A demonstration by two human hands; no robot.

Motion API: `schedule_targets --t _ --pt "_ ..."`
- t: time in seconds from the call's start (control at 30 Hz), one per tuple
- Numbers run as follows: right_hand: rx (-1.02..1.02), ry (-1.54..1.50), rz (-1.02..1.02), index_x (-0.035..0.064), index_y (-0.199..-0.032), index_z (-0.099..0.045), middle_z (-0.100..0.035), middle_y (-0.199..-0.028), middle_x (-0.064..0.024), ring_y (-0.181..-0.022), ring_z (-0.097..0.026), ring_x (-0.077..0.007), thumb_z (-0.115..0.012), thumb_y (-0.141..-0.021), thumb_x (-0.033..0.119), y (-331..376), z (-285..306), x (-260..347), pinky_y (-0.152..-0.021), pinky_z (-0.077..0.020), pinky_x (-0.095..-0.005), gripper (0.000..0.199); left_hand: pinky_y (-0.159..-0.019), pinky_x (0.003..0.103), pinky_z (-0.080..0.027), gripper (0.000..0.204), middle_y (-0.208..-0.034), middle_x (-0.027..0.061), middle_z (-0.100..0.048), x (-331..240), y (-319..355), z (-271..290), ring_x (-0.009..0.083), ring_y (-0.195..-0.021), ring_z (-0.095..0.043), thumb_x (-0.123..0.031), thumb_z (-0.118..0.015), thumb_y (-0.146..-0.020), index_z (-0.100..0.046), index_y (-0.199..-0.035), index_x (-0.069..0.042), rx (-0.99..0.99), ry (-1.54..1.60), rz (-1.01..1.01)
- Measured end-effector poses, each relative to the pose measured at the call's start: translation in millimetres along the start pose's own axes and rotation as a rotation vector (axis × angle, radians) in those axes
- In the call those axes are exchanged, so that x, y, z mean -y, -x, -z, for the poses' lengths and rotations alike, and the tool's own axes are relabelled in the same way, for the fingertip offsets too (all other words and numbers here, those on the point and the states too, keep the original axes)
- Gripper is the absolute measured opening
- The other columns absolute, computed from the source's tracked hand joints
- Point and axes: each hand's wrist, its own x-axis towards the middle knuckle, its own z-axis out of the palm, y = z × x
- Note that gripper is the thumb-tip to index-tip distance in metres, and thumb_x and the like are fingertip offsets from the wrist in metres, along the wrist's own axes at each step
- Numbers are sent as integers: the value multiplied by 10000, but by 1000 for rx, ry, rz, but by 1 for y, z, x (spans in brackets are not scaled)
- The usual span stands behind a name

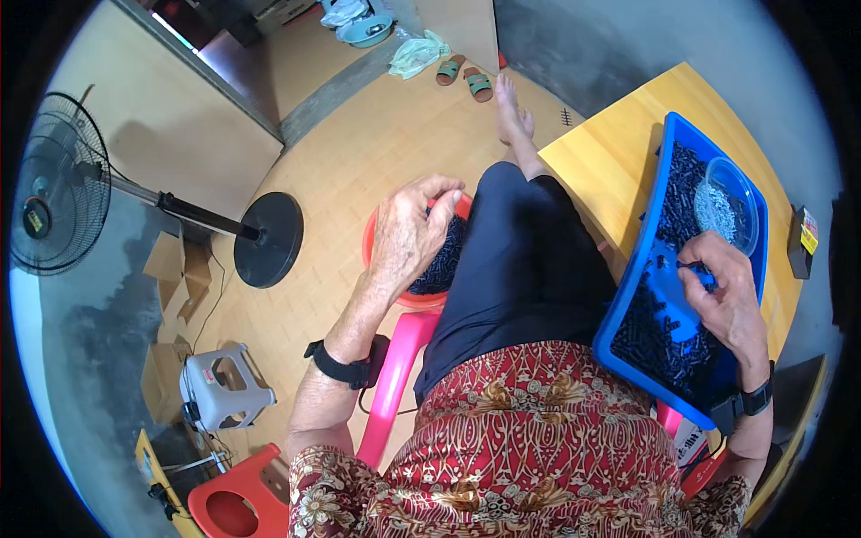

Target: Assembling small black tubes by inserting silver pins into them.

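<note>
My left hand [409,235] hovers over a round red basin [369,242] beside my knee, its thumb and forefinger brought together. Whatever lies between those fingertips is too small to make out. Small black parts [442,267] fill the basin. Over a blue tray [619,309] at my right, my right hand [731,291] is closed in a pinch; its contents cannot be told either. Many short black pieces [641,327] lie in the tray, with bare blue bottom between two heaps. A clear round tub [755,220] of small silvery bits stands in the tray's far part.
The tray rests partly on a yellow wooden table [614,134], where a small dark box [801,244] stands. A black standing fan [260,240], a grey stool [229,394] and a red plastic seat [242,502] are on the left. Sandals [479,85] lie on the floor ahead.
</note>
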Motion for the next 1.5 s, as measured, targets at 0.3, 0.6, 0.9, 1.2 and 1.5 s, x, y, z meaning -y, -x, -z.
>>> schedule_targets --t 0.3,0.6,0.9,1.2,1.5 --pt "-1 -105 1 -21 -857 -578 -599 -809 -136 -764 -621 -298 -661 -752 -39 0 -1 10 -699 -482 -365 135 -802 320 -544 225 -917 124 -746 -13 -22 18 187 -875 -716 -171 -605 -958 -716 -1065 -7 -235 235 81" --pt "-44 -151 8 -23 -868 -590 -610 -815 -124 -767 -628 -273 -663 -759 -34 0 -2 9 -704 -488 -359 132 -780 255 -525 210 -912 40 -719 -28 -31 -7 121 -908 -668 -204 -665 -952 -677 -1094 -49 58 1343 460" --pt "-44 -135 2 -10 -867 -580 -595 -813 -122 -765 -628 -286 -673 -759 -57 3 -4 10 -695 -492 -355 150 -956 391 -449 142 -837 82 -655 33 -70 15 221 -932 -654 -73 -642 -829 -664 -969 -80 -362 -733 -423" --pt "-25 -159 -10 -11 -858 -582 -591 -802 -118 -754 -619 -280 -673 -762 -57 3 -7 10 -689 -487 -351 141 -1019 461 -410 201 -878 82 -653 31 -32 -43 253 -969 -640 -74 -647 -784 -674 -982 -90 -95 -618 -635" --pt "-37 -180 0 -7 -858 -590 -591 -794 -117 -743 -617 -275 -673 -764 -54 2 -6 8 -680 -486 -355 134 -782 292 -549 223 -895 46 -693 77 -33 -36 150 -873 -675 -194 -657 -952 -645 -1140 -75 9 1275 664"
